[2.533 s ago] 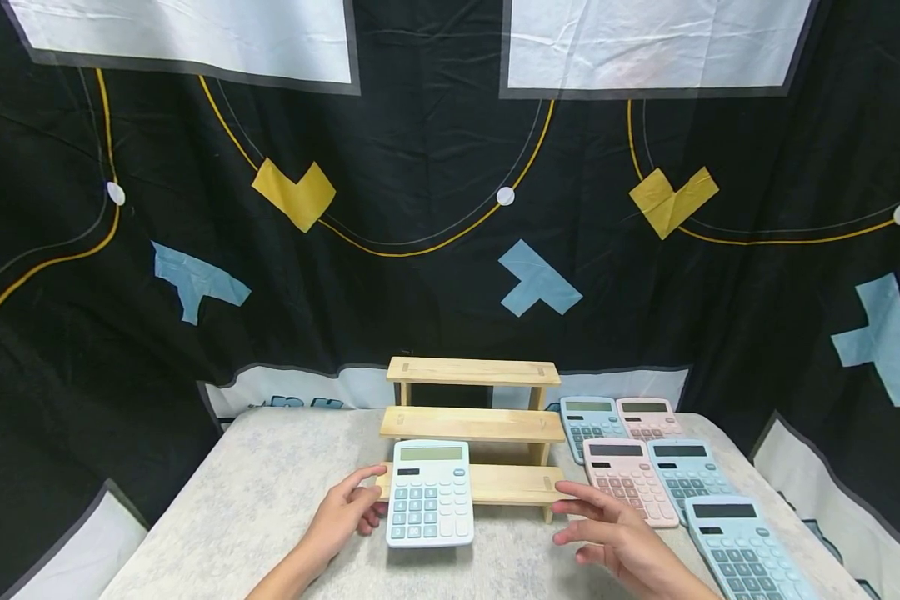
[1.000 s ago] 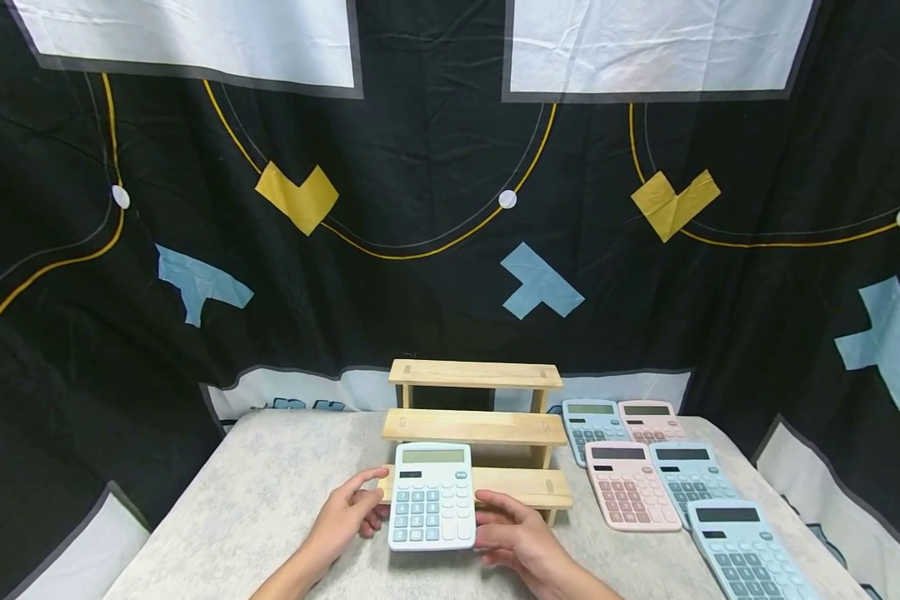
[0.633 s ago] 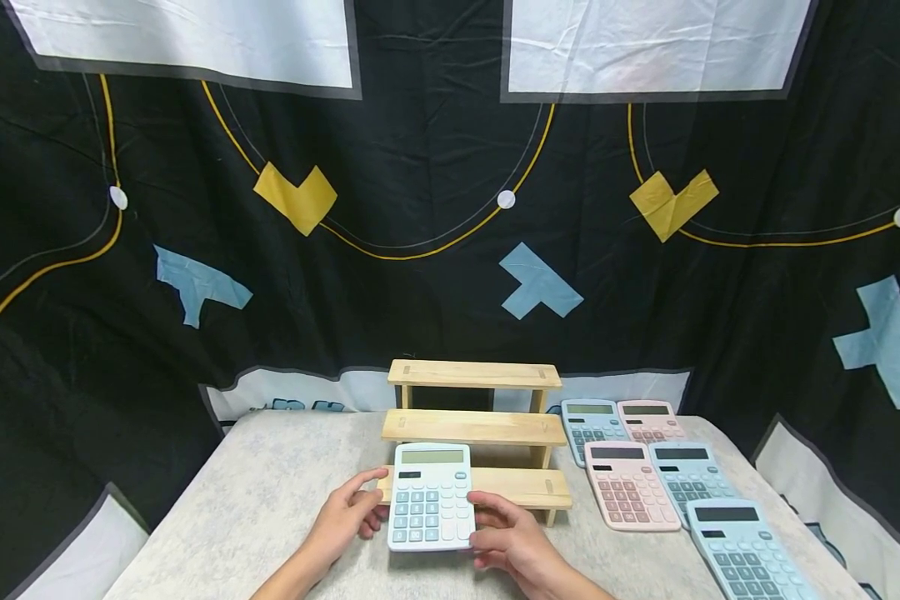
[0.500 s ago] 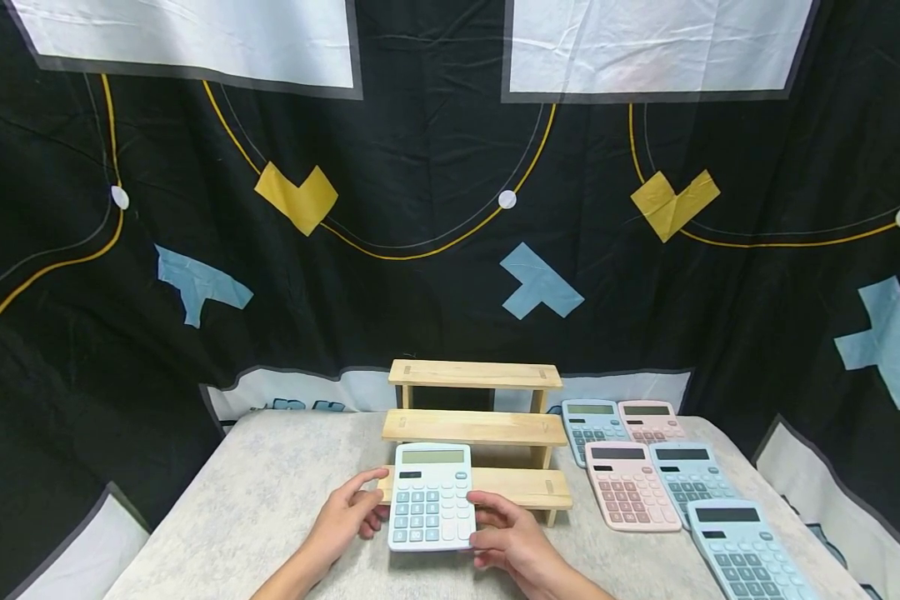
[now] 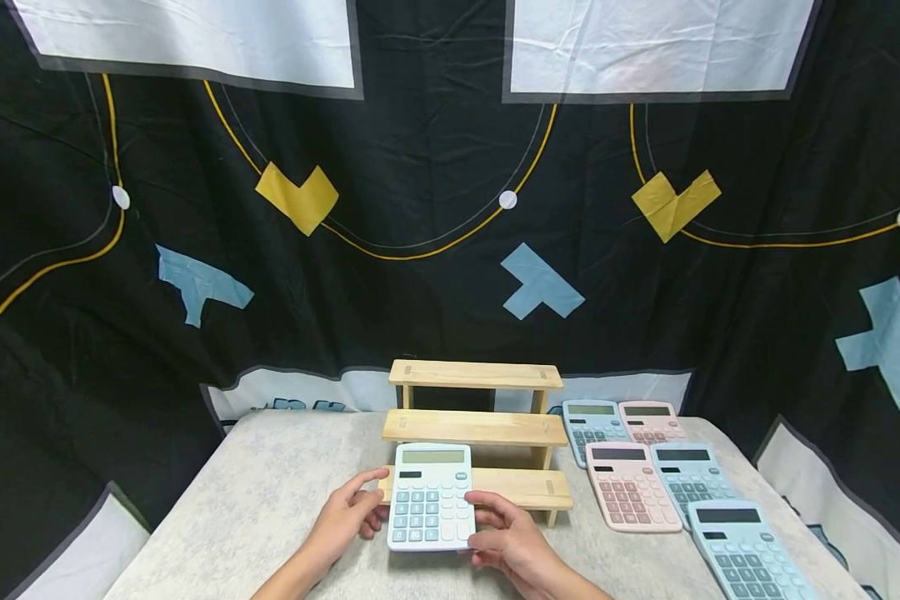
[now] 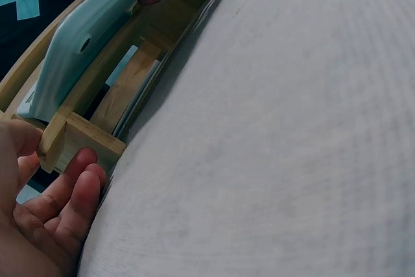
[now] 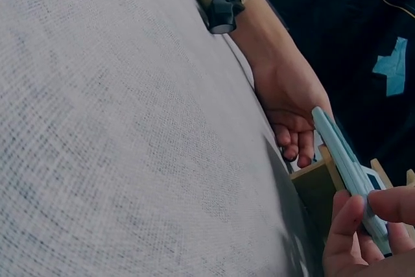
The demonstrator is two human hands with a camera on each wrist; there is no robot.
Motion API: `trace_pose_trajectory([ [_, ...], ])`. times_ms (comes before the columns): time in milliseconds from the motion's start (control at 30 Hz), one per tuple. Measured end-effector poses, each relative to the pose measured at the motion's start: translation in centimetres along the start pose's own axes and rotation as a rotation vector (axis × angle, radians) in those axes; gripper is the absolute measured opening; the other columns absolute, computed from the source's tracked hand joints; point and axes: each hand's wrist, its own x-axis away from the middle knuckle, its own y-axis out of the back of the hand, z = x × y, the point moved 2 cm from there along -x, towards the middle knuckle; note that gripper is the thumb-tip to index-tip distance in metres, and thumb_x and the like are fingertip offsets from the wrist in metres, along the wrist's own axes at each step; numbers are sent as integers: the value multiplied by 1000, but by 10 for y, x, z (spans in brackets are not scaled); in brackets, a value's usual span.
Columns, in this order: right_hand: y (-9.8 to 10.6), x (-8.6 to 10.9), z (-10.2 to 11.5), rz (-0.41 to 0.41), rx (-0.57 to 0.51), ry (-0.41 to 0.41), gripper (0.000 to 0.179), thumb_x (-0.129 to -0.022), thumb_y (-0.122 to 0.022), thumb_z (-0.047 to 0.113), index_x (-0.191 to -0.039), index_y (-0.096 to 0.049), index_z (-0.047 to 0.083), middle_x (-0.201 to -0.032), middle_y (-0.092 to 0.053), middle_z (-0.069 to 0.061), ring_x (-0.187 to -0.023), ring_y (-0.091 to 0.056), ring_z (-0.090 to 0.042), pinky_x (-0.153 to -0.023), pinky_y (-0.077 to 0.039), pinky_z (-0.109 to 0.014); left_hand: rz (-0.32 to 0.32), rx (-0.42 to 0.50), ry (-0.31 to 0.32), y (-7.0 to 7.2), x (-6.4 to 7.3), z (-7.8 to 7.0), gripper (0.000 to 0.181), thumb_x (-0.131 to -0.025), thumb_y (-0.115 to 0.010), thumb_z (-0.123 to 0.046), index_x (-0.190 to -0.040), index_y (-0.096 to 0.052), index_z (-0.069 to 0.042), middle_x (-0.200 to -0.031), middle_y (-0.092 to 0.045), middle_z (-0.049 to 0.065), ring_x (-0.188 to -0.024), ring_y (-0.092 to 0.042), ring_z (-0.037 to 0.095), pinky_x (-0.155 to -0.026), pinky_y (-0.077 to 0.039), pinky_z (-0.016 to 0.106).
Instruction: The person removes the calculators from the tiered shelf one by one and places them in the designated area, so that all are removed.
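Observation:
A white calculator (image 5: pixel 431 497) with pale blue keys leans tilted at the lowest step of a three-step wooden stand (image 5: pixel 474 427), overhanging its front edge. My right hand (image 5: pixel 521 546) pinches the calculator's lower right edge between thumb and fingers. At the left end of the lowest step, my left hand (image 5: pixel 337 518) grips the wood, with its other fingers curled beneath the shelf. The left wrist view shows the calculator's back (image 6: pixel 84 50) above the step. In the right wrist view the calculator's side edge (image 7: pixel 343 154) is seen, with the right fingers (image 7: pixel 342 228) on it.
Several pink and blue calculators lie to the right of the stand, including a pink calculator (image 5: pixel 632 487) and a blue calculator (image 5: pixel 750 546) near the front. A mottled grey table (image 5: pixel 225 508) supports everything. A black printed curtain (image 5: pixel 420 308) hangs behind.
My right hand has moved left from beside the stand to the white calculator and now pinches its right edge. The left hand and the calculator stay in nearly the same place.

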Motion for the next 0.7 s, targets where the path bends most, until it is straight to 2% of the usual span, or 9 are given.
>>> trace_pose_trajectory([
  [367, 2, 3, 1, -7, 0, -11, 63, -80, -67, -9, -140, -51, 2, -113, -65, -10, -78, -65, -15, -64, -53, -24, -2, -5, -2, -1, 1, -2, 43, -102, -56, -19, -143, -53, -6, -86, -72, 9, -70, -62, 21, -59, -54, 31],
  [700, 5, 8, 4, 15, -4, -5, 62, -82, -67, -8, -141, -50, 0, -114, -63, -11, -79, -64, -14, -65, -53, -23, 15, 6, -2, 1, 7, -8, 44, -101, -58, -23, -143, -54, -9, -87, -72, 11, -69, -63, 20, -59, -54, 31],
])
